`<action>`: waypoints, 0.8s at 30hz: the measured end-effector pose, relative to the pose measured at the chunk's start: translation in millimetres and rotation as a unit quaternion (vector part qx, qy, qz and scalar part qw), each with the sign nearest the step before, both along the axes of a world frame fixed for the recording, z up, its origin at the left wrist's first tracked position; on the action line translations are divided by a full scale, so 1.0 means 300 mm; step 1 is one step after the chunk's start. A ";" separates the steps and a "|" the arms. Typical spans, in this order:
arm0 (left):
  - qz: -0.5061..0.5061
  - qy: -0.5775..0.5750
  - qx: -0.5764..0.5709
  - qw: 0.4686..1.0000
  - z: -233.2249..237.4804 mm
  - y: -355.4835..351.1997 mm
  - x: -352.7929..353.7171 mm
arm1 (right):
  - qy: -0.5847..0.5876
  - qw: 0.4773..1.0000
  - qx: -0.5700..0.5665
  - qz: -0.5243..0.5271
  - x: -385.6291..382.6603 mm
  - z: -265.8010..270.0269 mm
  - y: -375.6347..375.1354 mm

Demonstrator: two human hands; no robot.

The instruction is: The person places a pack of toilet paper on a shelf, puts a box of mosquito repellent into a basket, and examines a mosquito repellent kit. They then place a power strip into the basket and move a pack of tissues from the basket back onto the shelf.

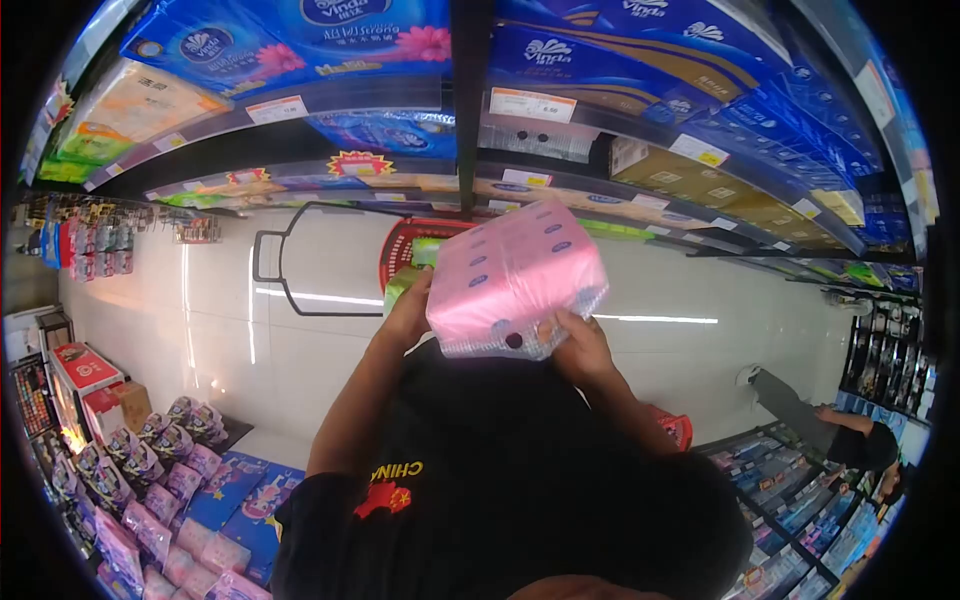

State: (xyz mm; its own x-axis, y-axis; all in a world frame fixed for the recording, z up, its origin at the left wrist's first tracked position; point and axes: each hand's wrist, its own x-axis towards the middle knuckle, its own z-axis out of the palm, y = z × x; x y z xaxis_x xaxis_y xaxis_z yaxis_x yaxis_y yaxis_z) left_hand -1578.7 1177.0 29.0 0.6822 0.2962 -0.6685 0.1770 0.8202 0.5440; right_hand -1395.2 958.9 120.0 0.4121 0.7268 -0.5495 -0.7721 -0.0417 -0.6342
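Observation:
A pink plastic-wrapped tissue pack (515,265) with small blue oval logos is held up in front of my chest. My left hand (408,308) is closed at its left edge, with the fingertips partly hidden behind the pack. Around the lower right corner, my right hand (585,348) grips the clear crinkled wrapping. Beyond the pack, a red shopping basket (397,252) is partly covered by it. Green packages (408,280) show in the basket, close to my left hand.
Shelves ahead hold blue tissue packs (560,60) and price tags (530,104). A black handle frame (290,260) extends left from the basket over the tiled floor (330,350). Pink packages (190,490) are stacked at lower left. Another person (850,430) stands by shelves at right.

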 end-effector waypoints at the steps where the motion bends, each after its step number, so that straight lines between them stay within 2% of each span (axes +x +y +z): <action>1: -0.013 -0.026 0.000 1.000 0.081 -0.007 0.048 | -0.081 0.996 0.005 0.030 0.009 0.039 -0.016; 2: -0.015 -0.017 -0.033 0.999 0.144 -0.013 0.085 | -0.161 0.985 0.010 0.059 0.023 0.069 -0.035; 3: -0.006 -0.050 -0.059 0.997 0.143 -0.017 0.106 | -0.239 0.967 0.014 0.088 0.036 0.107 -0.046; 5: 0.010 -0.113 -0.109 0.988 0.126 -0.019 0.142 | -0.142 0.990 -0.014 0.004 0.031 0.202 -0.028; 7: 0.027 -0.123 -0.061 0.990 0.124 -0.009 0.188 | -0.050 0.994 -0.004 -0.096 0.035 0.226 -0.025; 8: 0.035 -0.128 -0.037 0.990 0.122 -0.005 0.209 | -0.030 0.994 0.019 -0.107 0.051 0.205 -0.042; 10: 0.046 -0.111 0.025 0.992 0.162 0.006 0.257 | 0.011 0.990 0.065 -0.126 0.103 0.117 -0.083; 14: 0.053 -0.104 0.111 0.987 0.239 0.031 0.337 | 0.011 0.979 0.146 -0.142 0.188 0.039 -0.068; 19: 0.070 -0.124 0.151 0.978 0.342 0.051 0.402 | 0.050 0.972 0.177 -0.150 0.284 0.050 -0.003; 22: 0.066 -0.114 0.153 0.979 0.410 0.056 0.416 | 0.030 0.973 0.193 -0.119 0.355 0.000 0.037; 24: 0.074 -0.125 0.151 0.978 0.391 0.072 0.429 | 0.049 0.967 0.219 -0.123 0.382 -0.009 0.071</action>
State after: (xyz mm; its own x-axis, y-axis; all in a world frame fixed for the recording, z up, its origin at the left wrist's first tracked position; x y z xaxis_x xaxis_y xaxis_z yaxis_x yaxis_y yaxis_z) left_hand -1449.9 1198.7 146.4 0.7480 0.5623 -0.3527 -0.1016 0.6221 0.7763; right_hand -1280.7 980.1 117.2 0.5647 0.7848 -0.2554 -0.7810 0.4081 -0.4729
